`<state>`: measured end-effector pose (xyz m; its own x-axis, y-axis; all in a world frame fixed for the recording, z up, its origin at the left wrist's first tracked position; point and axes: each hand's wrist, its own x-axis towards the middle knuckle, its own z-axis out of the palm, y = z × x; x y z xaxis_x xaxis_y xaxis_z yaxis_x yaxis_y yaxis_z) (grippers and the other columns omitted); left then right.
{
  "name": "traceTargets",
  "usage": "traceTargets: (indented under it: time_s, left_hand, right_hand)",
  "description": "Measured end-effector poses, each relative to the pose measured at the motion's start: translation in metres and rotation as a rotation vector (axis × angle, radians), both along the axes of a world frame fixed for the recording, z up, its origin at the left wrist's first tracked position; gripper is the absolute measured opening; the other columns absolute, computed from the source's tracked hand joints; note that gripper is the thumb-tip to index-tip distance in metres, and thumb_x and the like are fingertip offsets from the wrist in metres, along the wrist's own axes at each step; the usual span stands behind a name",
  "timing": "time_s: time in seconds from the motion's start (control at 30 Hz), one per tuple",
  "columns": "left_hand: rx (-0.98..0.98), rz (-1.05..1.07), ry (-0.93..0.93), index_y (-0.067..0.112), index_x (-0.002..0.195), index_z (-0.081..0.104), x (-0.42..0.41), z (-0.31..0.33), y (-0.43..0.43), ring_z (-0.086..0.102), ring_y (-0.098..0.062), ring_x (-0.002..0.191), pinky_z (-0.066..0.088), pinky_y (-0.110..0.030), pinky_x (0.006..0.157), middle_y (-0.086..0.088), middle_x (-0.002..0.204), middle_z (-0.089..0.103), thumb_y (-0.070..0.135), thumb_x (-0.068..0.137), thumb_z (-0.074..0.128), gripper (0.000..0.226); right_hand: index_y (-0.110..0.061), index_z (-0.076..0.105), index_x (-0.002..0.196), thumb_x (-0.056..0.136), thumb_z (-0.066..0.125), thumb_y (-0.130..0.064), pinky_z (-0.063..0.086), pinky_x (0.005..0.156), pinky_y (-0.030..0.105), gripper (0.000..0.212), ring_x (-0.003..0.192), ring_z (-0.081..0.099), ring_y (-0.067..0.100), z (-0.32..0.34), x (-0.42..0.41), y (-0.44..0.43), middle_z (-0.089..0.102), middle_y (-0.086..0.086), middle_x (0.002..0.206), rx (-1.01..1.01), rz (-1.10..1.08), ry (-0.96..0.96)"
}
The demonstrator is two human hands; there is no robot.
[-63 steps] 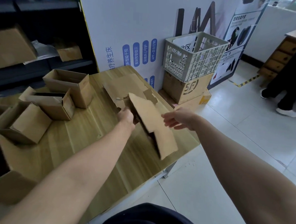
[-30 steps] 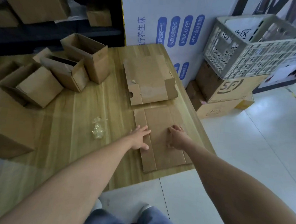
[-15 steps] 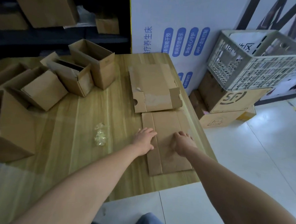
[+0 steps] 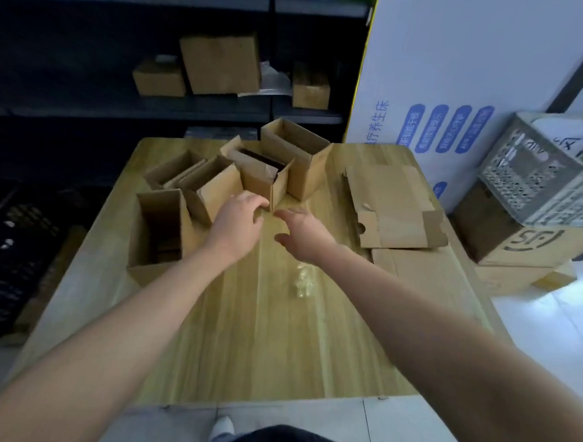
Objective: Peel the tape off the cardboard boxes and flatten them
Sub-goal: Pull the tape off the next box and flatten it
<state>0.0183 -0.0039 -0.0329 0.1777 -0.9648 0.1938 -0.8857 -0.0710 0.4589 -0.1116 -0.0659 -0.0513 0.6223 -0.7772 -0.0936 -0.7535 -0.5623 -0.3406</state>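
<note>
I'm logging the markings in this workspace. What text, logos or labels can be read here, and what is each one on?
"SF", a dark logo in an oval outline: on the side of the cardboard box under the grey plastic crate.
"疗养生床", blue characters running vertically: on the white board behind the table.
Four blue pill-shaped labels on that board: too blurred to read.
Dark characters inside the crate: cut off, unreadable.

Both hands (image 4: 269, 229) left the flattened cardboard (image 4: 426, 265), reaching toward an open box (image 4: 263, 178).

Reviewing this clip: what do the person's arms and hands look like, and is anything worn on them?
Both forearms are bare, with no sleeves in view. The left hand and right hand are bare too: no gloves, and no watch, ring or wristband visible.
</note>
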Motion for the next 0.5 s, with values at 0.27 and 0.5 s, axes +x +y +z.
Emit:
traceTargets:
  time_s: [0.27,0.5]
  left_hand:
    - [-0.047,0.187,0.061,0.013,0.118,0.062,0.107,0.022,0.056,0.053,-0.02,0.113,0.038,-0.022,0.09,-0.004,0.126,0.055,0.011,0.094,0.053,0.026]
    - [-0.038,0.178,0.149,0.014,0.115,0.064,0.15,0.024,0.069,0.052,-0.014,0.106,0.038,-0.017,0.084,-0.003,0.121,0.058,0.012,0.097,0.049,0.024]
  right_hand:
    - [-0.035,0.029,0.148,0.088,0.061,-0.045,0.005,0.117,0.049,0.069,0.146,-0.01,0.03,-0.007,0.136,0.053,0.002,0.0,0.161,0.044,0.351,0.222]
    - [-0.023,0.06,0.127,0.093,0.055,-0.03,0.001,0.118,0.047,0.035,0.146,-0.007,0.03,-0.02,0.169,0.06,0.03,0.0,0.154,0.046,0.359,0.261]
